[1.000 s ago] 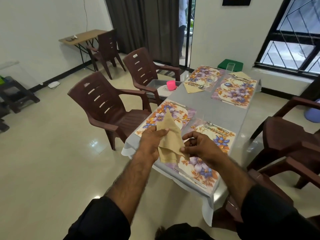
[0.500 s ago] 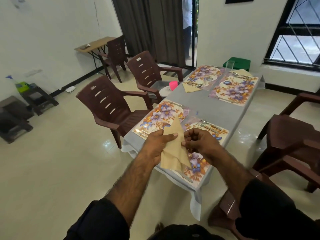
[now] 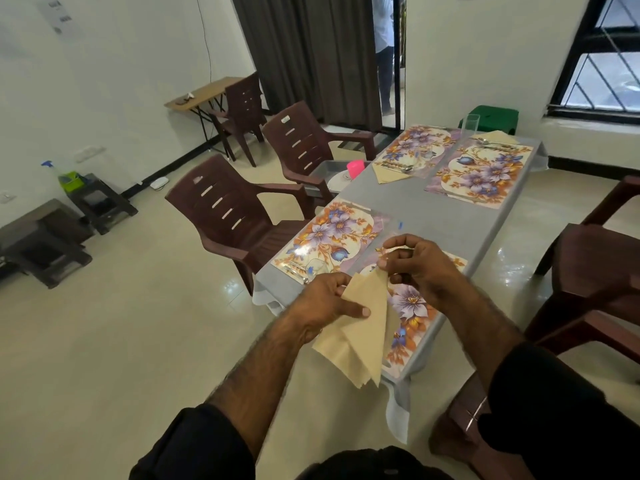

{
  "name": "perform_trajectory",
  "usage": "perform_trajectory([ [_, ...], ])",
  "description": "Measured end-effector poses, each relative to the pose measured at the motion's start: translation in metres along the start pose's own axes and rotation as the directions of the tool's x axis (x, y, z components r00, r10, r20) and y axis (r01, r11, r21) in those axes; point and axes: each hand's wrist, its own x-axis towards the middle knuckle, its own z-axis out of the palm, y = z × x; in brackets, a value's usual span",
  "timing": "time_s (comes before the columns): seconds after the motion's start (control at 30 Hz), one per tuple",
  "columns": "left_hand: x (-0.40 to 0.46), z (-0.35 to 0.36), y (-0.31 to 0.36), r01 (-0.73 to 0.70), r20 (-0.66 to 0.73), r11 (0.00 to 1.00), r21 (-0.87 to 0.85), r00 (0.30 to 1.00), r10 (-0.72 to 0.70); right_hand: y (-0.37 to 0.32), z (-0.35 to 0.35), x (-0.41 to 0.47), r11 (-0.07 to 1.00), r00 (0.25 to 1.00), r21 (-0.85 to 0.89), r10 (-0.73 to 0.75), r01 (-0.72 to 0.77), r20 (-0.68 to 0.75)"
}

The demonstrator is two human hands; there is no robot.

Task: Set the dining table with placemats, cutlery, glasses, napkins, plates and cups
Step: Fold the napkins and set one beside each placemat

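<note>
Right now the folded napkin [image 3: 363, 327] hangs point-up between both hands, above the near right placemat [image 3: 412, 317] at the counter [image 3: 433, 216] edge. His left hand [image 3: 325, 306] holds its lower edge; his right hand [image 3: 415, 265], nearer that placemat, pinches the tip.

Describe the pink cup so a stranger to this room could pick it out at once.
Start at the long grey dining table with its four flowered placemats. Along its left side stand two brown plastic chairs; look at the farther chair, where a grey tray rests. The pink cup stands there beside a white plate. It is the only bright pink thing in the room; the glass at the far end is clear.
</note>
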Motion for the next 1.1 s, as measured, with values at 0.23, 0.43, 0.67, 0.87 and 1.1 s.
perform_trajectory([
  [0.23,0.008,-0.017,-0.002,-0.008,0.043,0.997,-0.083,0.999,0.012,-0.005,-0.006,0.014,0.992,0.999,0.125,-0.020,0.025,-0.044],
  [0.43,0.012,-0.035,-0.005,-0.001,0.034,0.996,-0.094,0.999,0.004,0.008,0.021,0.024,1.000,0.999,-0.027,0.015,-0.014,0.040],
  [0.67,0.012,-0.047,-0.016,0.011,-0.045,0.977,-0.211,0.999,-0.021,0.012,0.018,0.033,0.998,0.997,0.066,0.002,0.003,-0.078],
  [0.87,0.016,-0.044,-0.013,-0.004,-0.184,0.922,-0.386,0.980,-0.073,0.041,0.044,0.022,0.967,0.971,-0.201,0.187,-0.155,0.151],
  [1.1,0.019,-0.045,-0.013,-0.056,-0.209,0.860,-0.508,0.976,-0.060,0.037,0.034,0.019,0.985,0.979,-0.039,0.174,-0.171,0.103],
])
